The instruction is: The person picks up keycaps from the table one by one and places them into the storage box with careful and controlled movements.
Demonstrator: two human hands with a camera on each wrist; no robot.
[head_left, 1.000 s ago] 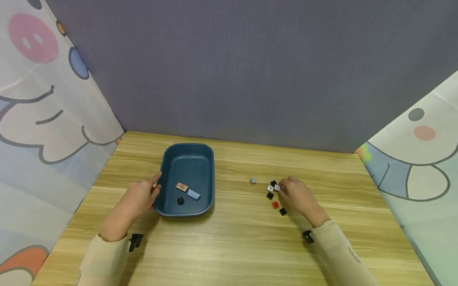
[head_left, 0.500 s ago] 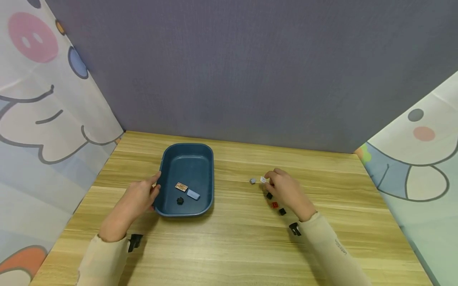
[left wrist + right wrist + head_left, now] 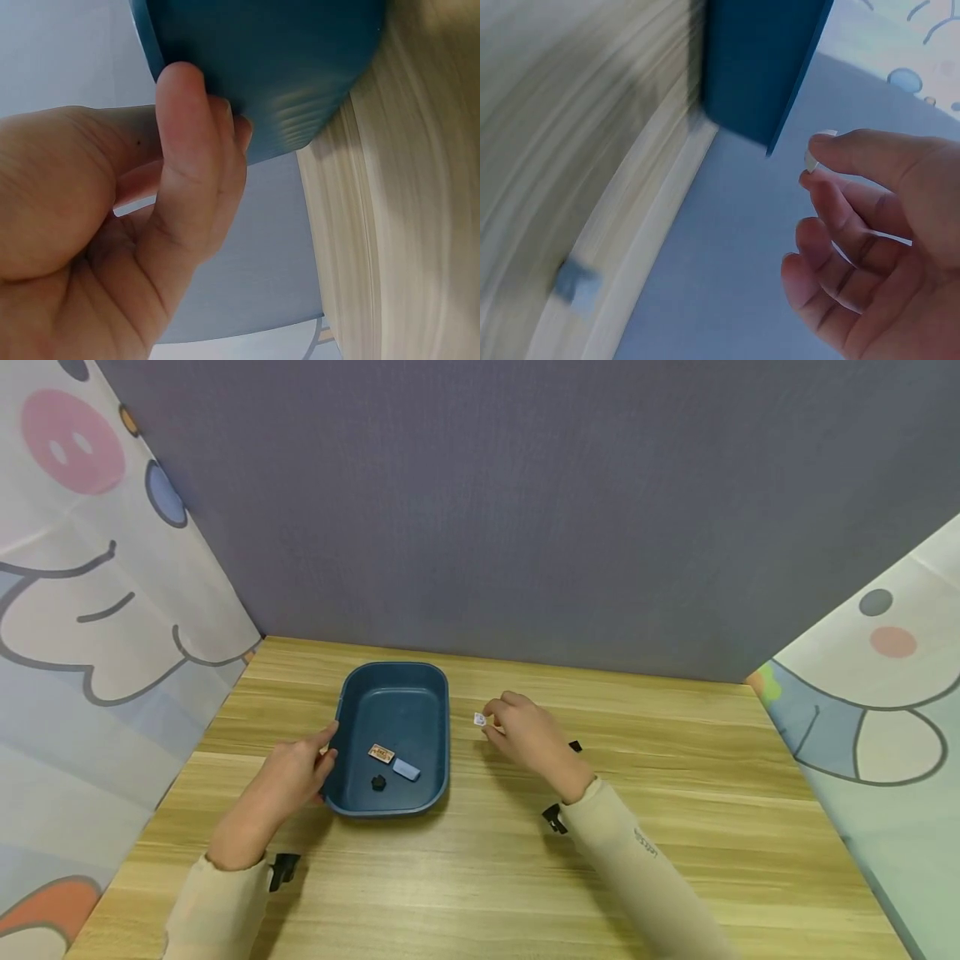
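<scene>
In the head view my left hand [image 3: 296, 768] holds the left side of a dark blue tray [image 3: 448, 727], its fingers at the rim and outer wall. Inside the tray lie a tan printed keycap [image 3: 381, 752], a long light-blue keycap [image 3: 407, 769] and a small black piece [image 3: 378, 782]. My right hand [image 3: 528, 739] is raised right of the tray and pinches a small white keycap [image 3: 480, 719] with a dark mark. The right wrist view shows that white keycap [image 3: 811, 156] between thumb and forefinger, with the other fingers loosely curled.
A black keycap [image 3: 575, 746] lies on the wooden table [image 3: 465, 877] beyond my right forearm, which hides other pieces. A blurred light-blue piece [image 3: 579, 285] shows in the right wrist view. A grey panel [image 3: 510, 510] stands along the table's back edge.
My right hand has picked up the white keycap from the scattered pieces and carried it left towards the tray. My left hand and the tray have stayed in place.
</scene>
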